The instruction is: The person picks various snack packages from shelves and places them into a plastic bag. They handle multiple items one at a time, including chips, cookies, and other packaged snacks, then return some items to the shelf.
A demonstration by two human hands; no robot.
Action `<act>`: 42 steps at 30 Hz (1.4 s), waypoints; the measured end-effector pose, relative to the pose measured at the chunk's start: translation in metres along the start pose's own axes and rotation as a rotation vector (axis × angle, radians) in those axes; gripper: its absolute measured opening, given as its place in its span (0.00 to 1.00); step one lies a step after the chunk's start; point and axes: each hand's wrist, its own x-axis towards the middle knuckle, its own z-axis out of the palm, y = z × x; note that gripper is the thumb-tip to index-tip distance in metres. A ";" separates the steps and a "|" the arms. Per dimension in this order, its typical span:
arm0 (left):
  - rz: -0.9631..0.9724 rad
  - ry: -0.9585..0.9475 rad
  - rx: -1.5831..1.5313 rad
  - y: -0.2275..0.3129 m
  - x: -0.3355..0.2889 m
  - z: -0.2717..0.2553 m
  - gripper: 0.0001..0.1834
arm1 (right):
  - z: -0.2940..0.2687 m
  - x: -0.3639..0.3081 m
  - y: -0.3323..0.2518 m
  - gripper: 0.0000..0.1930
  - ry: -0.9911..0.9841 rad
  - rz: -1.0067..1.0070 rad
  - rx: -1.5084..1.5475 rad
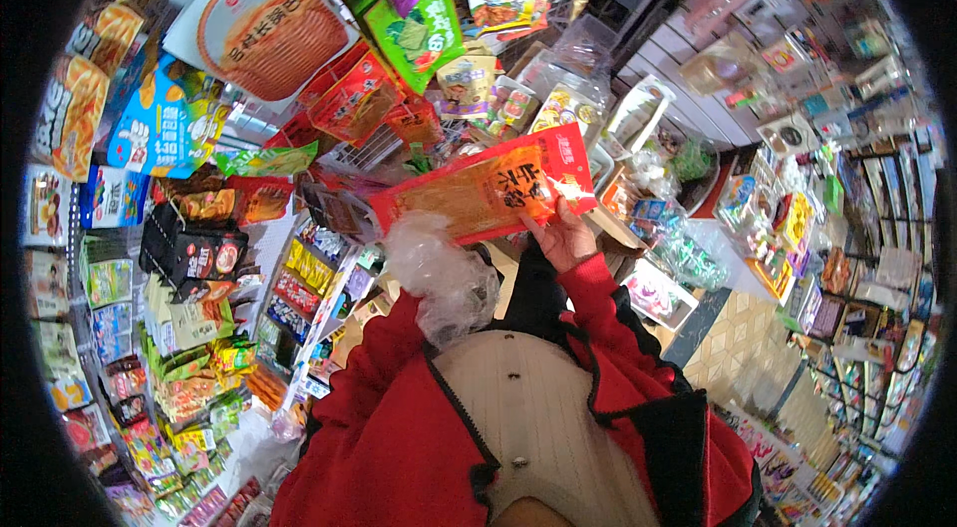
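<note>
Blue plastic covers a snack bag (148, 128) on the crowded display at the left, beside an orange-brown snack bag (72, 118) nearer the rim. A black packet (204, 253) sits lower, among many small packets of mixed colours. Next along, a large white package (189, 33) bears a printed woven basket, and beneath it a bright green packet (264, 160) lies nearly flat. Rows of yellow, red and blue sachets (307, 273) fill a slanting display below. A smaller red packet (354, 103) lies above them.

Further right, the person's red left sleeve (389, 336) runs up to a crumpled clear plastic bag (444, 283), which hides the left hand; how far its fingers are closed, and on what, I cannot tell. Just above that bag, in front of the person's chest, is a large flat red packet (469, 190) with an orange-brown middle, held tilted, its right end higher. The right hand (568, 236) grips its lower edge near the right end, closed on the packet with fingertips against the printed face.

Beyond are a white tray (661, 296), patterned floor tiles (743, 343) and stocked racks (877, 308).
</note>
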 end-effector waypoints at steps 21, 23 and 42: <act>-0.556 0.729 0.191 -0.150 -0.188 -0.073 0.15 | -0.040 0.306 0.078 0.21 -0.251 -0.197 -1.151; -0.643 0.774 0.166 -0.154 -0.212 -0.061 0.15 | -0.048 0.326 0.095 0.17 -0.288 -0.277 -1.270; -0.848 0.859 0.077 -0.168 -0.224 -0.065 0.16 | -0.062 0.405 0.179 0.12 -0.317 -0.105 -1.109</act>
